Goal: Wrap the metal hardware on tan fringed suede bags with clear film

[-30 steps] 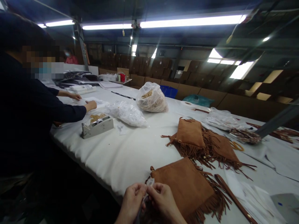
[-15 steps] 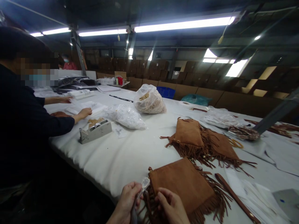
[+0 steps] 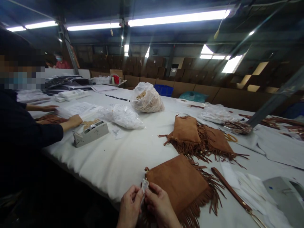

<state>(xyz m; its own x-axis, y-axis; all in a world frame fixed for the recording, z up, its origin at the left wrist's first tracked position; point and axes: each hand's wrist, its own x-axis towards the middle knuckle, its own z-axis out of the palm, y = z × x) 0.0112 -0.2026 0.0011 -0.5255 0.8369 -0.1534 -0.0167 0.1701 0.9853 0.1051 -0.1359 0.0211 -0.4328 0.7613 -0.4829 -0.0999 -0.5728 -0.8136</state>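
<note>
A: What differs from half a second ago?
B: The right hand point(image 3: 158, 200). Then it stood apart from the wrap point(image 3: 145, 183), which the left hand point(image 3: 130, 202) gripped alone. Now both are on it, thumbs and forefingers close together.
A: And that means?
B: I'd judge it fiddly work, one hand steadying while the other manipulates.
A: How are the fingers set?
B: Narrow, each hand pinching the wrap. I can't tell what lies beneath the palms.
A: Where's the bag point(image 3: 177, 182)?
B: On the tabletop point(image 3: 114, 167), just beside the right hand. The wrap is by its nine o'clock corner.
A: Textures?
B: The bag looks like tan suede, matt, flat and squarish, with thin strips of fringe from two o'clock round to six. The wrap is clear and crumpled. The tabletop has a white, softly rippled cover.
A: And around the bag?
B: More fringed bags point(image 3: 186, 129) between twelve and two; at three, a long, smooth brown strap point(image 3: 230, 187). Toward eleven, a bulging, translucent sack point(image 3: 154, 103); at ten, a grey, wedge-like dispenser point(image 3: 93, 136).
</note>
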